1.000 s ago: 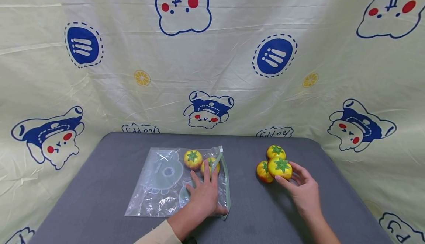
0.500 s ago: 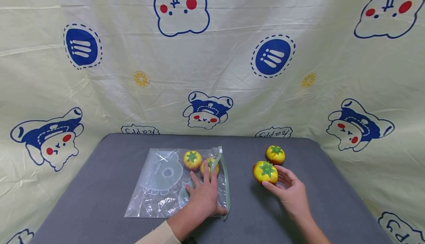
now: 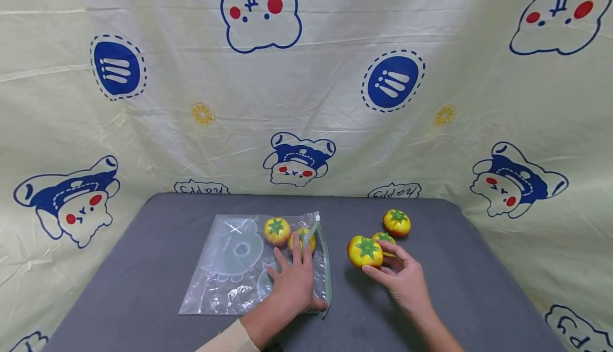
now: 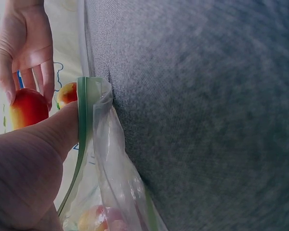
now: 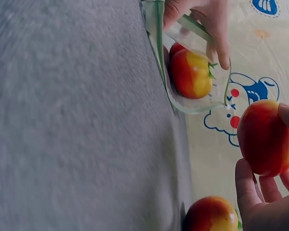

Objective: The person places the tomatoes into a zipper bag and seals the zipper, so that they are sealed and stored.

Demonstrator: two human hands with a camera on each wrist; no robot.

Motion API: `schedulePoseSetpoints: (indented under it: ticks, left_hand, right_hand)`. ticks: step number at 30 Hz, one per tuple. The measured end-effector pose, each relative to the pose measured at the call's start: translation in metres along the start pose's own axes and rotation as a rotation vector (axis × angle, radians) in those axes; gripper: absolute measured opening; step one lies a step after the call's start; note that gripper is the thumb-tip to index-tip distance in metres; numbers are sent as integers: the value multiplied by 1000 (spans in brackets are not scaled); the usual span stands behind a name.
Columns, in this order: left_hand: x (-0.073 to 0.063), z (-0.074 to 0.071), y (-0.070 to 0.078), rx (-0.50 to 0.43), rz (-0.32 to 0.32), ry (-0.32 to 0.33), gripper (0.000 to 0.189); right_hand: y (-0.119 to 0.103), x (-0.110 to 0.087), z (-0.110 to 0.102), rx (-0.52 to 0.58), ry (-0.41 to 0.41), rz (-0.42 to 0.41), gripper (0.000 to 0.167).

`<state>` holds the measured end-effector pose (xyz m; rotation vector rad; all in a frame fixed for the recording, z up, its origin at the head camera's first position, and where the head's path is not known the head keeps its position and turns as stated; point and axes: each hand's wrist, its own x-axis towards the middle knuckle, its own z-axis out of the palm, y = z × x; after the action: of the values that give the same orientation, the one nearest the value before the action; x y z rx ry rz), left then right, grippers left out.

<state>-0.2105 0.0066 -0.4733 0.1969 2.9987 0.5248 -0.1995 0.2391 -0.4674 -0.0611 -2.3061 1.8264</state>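
My right hand [image 3: 404,283] holds a yellow-and-red tomato [image 3: 365,252] with a green star-shaped calyx, thumb and fingertips around its side. In the right wrist view the same tomato [image 5: 265,139] is off the table, right of the bag's mouth. My left hand [image 3: 292,283] lies with spread, straight fingers at the mouth of a clear zip bag [image 3: 201,296]. Its thumb [image 4: 62,125] is at the green zip edge, and the mouth gapes between thumb and fingers. Inside the bag are two tomatoes, one near the back [image 3: 277,231] and one [image 3: 311,240] partly behind the fingers.
Two more tomatoes rest on the grey table [image 3: 143,288]: one at the back right [image 3: 396,223], another [image 3: 383,237] partly hidden behind the held one. A printed cloth [image 3: 306,86] hangs behind the table.
My right hand has moved left with the held tomato, away from the two loose ones and closer to the bag's mouth. The left hand and the bag have stayed put.
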Motion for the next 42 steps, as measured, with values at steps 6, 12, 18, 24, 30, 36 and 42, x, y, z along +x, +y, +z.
schedulePoseSetpoints:
  ticks: [6,12,18,24,30,36,42]
  left_hand:
    - [0,-1,1,2,-6,-1,136]
    - [0,-1,2,13,-10,-8,135]
    - [1,-1,2,3,-10,-21,133]
    - [1,-2,2,-4,-11,-35,134]
    - [0,-2,2,-19,-5,-30,133]
    - [0,-1,1,-19,-3,-21,134]
    - [2,0,1,-10,-5,-37,134]
  right_hand:
    - [1,-2,11,7,-42,36,65]
    - [0,-3,22,29,-78,60,67]
    - [0,-2,29,38,-94,82,67]
    - [1,1,37,7,-111,94,65]
    - [0,3,42,10,-131,85,62]
    - [2,6,47,-9,-140,94,61]
    - [5,11,52,-38,-151,91,61]
